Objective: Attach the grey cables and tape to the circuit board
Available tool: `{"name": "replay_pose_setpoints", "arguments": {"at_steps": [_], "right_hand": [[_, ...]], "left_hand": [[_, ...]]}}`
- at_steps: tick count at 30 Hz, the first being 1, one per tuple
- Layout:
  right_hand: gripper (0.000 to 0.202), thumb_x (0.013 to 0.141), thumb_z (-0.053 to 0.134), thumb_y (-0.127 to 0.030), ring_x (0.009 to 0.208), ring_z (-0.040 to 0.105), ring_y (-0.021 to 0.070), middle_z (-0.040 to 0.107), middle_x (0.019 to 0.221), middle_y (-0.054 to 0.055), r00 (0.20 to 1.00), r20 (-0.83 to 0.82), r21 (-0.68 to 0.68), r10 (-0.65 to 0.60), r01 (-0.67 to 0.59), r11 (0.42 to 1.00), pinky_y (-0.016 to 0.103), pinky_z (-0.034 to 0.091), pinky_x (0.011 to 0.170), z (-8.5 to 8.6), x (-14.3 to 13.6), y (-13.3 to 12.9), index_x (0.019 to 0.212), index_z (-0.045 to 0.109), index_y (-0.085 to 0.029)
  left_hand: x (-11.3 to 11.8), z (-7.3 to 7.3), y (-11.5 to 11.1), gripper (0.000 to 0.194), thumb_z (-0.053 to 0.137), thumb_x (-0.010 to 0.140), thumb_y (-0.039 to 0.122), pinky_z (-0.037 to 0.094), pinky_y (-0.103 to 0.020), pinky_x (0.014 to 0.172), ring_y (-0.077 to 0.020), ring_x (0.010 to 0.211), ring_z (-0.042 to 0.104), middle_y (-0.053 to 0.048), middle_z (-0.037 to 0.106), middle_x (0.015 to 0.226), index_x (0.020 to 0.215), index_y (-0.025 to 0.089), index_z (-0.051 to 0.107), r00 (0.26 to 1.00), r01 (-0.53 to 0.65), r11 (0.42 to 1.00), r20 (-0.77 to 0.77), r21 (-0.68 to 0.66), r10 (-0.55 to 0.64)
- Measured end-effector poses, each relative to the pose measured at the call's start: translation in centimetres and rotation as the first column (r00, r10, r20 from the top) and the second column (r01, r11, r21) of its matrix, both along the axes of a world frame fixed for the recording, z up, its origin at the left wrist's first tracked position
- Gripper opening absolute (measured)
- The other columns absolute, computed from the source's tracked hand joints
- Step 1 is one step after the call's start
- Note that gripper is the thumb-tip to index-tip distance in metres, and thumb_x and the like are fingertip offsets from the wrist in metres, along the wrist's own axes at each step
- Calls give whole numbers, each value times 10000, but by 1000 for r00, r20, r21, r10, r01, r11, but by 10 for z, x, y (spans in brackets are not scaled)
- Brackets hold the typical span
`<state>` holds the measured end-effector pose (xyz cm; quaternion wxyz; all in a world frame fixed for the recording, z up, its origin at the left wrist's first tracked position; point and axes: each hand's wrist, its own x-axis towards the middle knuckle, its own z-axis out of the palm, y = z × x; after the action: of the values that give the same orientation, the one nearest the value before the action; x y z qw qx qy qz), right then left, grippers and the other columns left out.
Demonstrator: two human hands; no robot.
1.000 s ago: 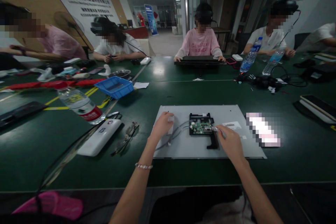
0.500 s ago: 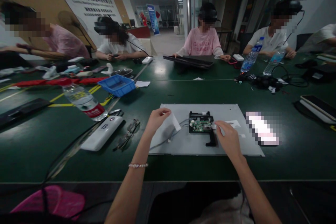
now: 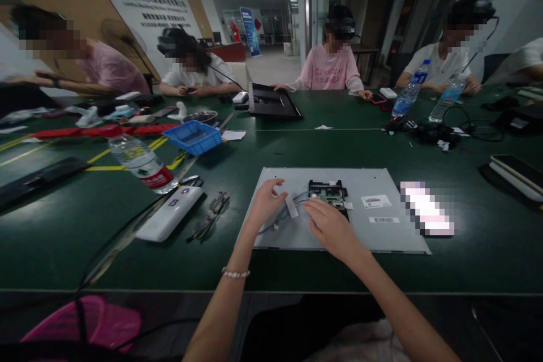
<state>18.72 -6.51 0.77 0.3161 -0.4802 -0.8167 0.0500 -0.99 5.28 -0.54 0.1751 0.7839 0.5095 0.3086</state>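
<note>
My left hand point(image 3: 267, 203) is over the left part of a pale metal panel point(image 3: 360, 235). A short white tape strip point(image 3: 292, 206) hangs from its thumb side, its upper end at the thumb tip, above grey cables point(image 3: 275, 220). The index finger stands a little apart from the thumb. My right hand point(image 3: 333, 229) reaches in from the right, fingers stretched toward the strip and holding nothing visible. It covers the lower part of a green circuit board point(image 3: 333, 197) in a black bracket point(image 3: 324, 185). A small white tab point(image 3: 348, 206) sits at the board's right edge.
Right of the panel lies a lit phone point(image 3: 426, 208). To the left are glasses point(image 3: 208, 216), a white power bank point(image 3: 172, 212), a water bottle point(image 3: 142, 161) and a blue tray point(image 3: 193, 137). Across the table, a person handles a black panel point(image 3: 274, 103); others sit nearby.
My right hand has moved left from the board's right edge toward the strip. My left hand has shifted slightly right and lower with the strip. Across the table, the black panel has been turned and moved left.
</note>
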Motion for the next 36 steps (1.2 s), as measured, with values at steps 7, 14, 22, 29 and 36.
{"name": "replay_pose_setpoints", "arguments": {"at_steps": [7,14,22,29,36], "right_hand": [[371,852,507,-218,1245,422,236,568,1243,132,979,176,-17,99,-98,995,435,313,1063,-10,-20,6,1210,527,-126],[490,830,563,-349,1230,435,251,584,1218,151,969,197,-43,149,-143,989,469,225,1095,-17,-23,0,1245,489,-100],[553,798,582,-421,1225,442,246,549,1266,142,981,141,-87,131,-120,989,450,220,1101,-18,-22,-10,1250,480,-119],[498,841,526,-396,1247,426,229,536,1293,114,987,102,-84,127,-119,989,449,271,1087,-16,-13,-22,1275,477,-155],[350,889,423,-262,1177,499,207,592,1223,67,989,-8,-65,-148,147,987,423,387,1016,-11,67,-16,1210,553,-208]], "left_hand": [[9,12,-44,256,451,837,140,434,-356,913,-212,974,573,-66,609,1047,1047,192,588,974,55,991,-225,123,-26],[16,0,-64,296,419,855,124,443,-334,866,-222,967,601,-79,638,1056,1112,205,542,906,43,999,-422,1,-38],[20,-10,-62,370,432,882,207,452,-340,853,-247,1012,599,-134,611,1131,1249,163,412,896,-8,1000,-443,21,16],[14,-11,-58,480,519,840,276,410,-375,957,-260,1128,542,-142,544,1252,1288,160,389,923,60,998,-382,30,-44],[14,-6,-58,530,567,799,278,383,-411,998,-278,1180,493,-134,507,1293,1290,172,399,944,83,996,-324,26,-70]]}}
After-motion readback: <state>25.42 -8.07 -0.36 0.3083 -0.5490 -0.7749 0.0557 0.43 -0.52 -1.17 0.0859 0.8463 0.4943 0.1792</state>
